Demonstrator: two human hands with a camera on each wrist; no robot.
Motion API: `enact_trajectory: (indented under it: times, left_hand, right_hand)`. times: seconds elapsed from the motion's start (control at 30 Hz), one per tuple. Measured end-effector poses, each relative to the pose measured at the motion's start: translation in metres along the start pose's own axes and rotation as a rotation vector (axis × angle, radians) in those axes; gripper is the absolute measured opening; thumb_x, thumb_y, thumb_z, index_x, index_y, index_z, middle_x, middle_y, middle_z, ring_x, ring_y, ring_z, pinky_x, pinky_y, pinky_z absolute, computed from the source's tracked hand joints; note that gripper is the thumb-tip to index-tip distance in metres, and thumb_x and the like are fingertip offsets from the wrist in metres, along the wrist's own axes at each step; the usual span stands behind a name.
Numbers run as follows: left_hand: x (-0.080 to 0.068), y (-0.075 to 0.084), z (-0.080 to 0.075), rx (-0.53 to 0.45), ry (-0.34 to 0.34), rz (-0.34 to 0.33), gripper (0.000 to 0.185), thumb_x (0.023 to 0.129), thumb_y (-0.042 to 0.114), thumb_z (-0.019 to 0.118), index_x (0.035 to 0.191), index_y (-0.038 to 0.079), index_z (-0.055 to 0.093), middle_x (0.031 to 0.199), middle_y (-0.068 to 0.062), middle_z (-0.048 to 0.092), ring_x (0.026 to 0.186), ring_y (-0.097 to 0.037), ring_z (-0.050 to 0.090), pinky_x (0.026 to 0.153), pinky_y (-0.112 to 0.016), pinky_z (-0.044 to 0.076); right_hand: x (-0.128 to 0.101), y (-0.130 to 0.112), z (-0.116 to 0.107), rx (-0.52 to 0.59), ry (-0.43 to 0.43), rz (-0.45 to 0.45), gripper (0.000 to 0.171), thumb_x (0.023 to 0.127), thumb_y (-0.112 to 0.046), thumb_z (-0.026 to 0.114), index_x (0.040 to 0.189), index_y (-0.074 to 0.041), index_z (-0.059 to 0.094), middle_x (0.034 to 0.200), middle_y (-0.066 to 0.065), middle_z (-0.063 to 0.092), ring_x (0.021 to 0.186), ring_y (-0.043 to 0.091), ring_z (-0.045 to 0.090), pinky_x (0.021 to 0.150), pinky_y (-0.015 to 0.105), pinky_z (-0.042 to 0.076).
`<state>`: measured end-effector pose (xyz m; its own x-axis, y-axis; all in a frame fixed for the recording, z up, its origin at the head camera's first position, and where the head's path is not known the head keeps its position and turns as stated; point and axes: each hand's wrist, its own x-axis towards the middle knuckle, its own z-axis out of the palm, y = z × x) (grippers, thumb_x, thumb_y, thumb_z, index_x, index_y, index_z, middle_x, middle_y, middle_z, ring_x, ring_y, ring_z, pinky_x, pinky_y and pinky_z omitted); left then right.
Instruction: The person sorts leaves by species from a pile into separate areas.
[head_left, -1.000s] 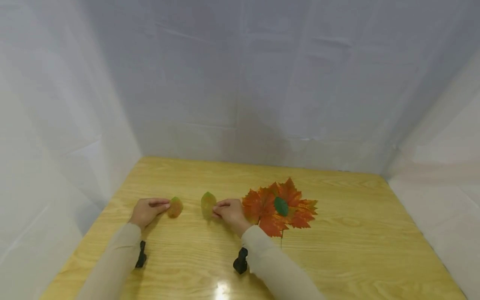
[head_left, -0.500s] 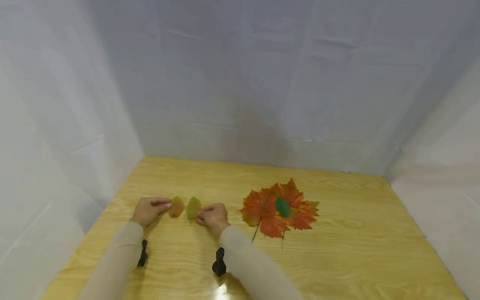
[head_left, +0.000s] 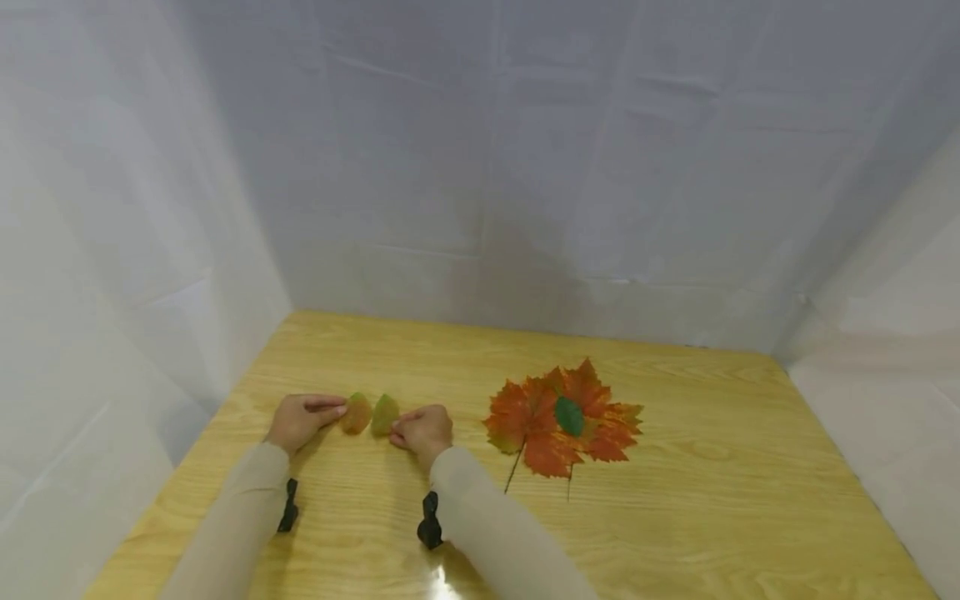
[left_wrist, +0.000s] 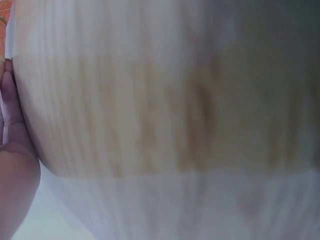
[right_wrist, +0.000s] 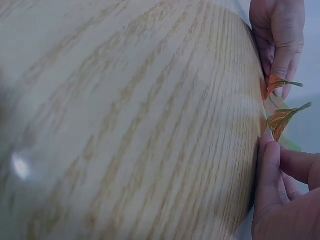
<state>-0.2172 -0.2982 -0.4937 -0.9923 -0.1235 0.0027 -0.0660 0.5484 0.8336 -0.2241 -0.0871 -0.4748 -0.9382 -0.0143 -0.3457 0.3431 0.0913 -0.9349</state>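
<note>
1. The left hand (head_left: 297, 419) rests on the wooden table (head_left: 675, 517) and pinches the edge of a small orange-green leaf (head_left: 356, 413) between thumb and fingertips.
2. The right hand (head_left: 424, 431) lies just to the right, fingers curled, and pinches a small green leaf (head_left: 386, 414).
3. The two small leaves stand side by side between the hands, edges touching or nearly so.
4. A cluster of orange maple leaves (head_left: 540, 421) lies flat to the right, apart from the hands, with a dark green leaf (head_left: 569, 415) on top.
</note>
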Motion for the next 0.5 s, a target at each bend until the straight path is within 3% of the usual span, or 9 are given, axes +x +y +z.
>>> enact_trajectory:
  times: [0.5]
  left_hand:
    - [-0.0007,-0.0001,-0.0001,-0.024,-0.023,-0.023,0.038,0.089,0.025,0.07,0.114,-0.003,0.068,0.116,-0.02,0.066,0.113,-0.037,0.058,0.1,-0.047,0.044]
  right_hand:
    - [0.0014,0.0031,-0.002,-0.043,-0.021,-0.032,0.005,0.08,0.001,0.075,0.083,0.004,0.072,0.065,0.01,0.07,0.062,0.022,0.071,0.055,0.026,0.057]
